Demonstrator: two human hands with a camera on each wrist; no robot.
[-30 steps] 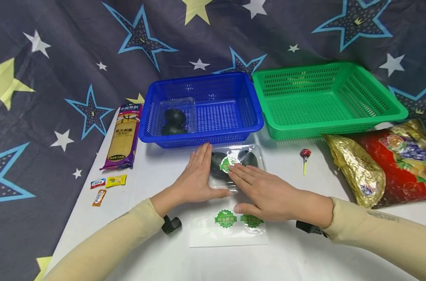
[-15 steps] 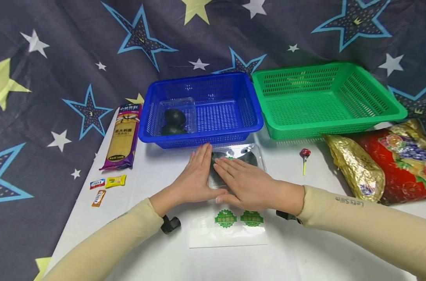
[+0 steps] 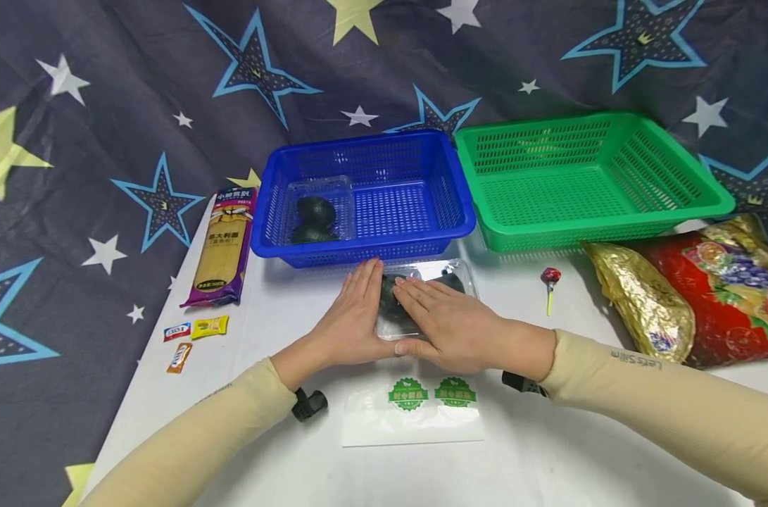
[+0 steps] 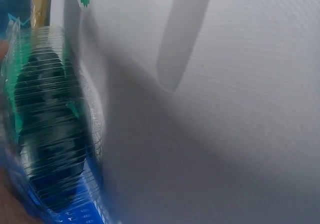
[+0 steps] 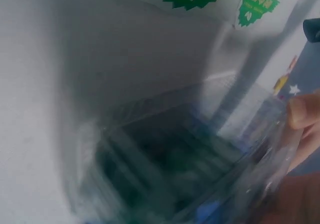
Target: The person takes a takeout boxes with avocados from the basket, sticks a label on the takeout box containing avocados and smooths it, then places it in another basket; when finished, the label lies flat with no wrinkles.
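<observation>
A clear plastic box point(image 3: 384, 329) holding dark, avocado-like fruits point(image 3: 390, 299) lies in front of the blue basket. Along its left side rests my left hand point(image 3: 352, 320), fingers straight and together. My right hand point(image 3: 450, 327) lies flat across the lid with straight fingers, covering where a green label was. Both thumbs meet at the box's near edge. Through the box's ribbed wall, the left wrist view shows the dark fruits point(image 4: 50, 129). The box point(image 5: 165, 154) is blurred in the right wrist view. Below the hands is a white sheet point(image 3: 412, 429) with two green stickers point(image 3: 407, 394).
The blue basket point(image 3: 393, 248) holds another clear box of dark fruits point(image 3: 314, 211). Beside it stands a green basket point(image 3: 586, 186). Pasta point(image 3: 222, 246) and small wrapped sweets point(image 3: 210, 327) lie left; a lollipop point(image 3: 550, 282) and a red-gold bag point(image 3: 726, 303) lie right.
My right hand has slid left over the box, covering the label, then drawn back slightly. Its thumb now meets the left thumb. The left hand has stayed in place.
</observation>
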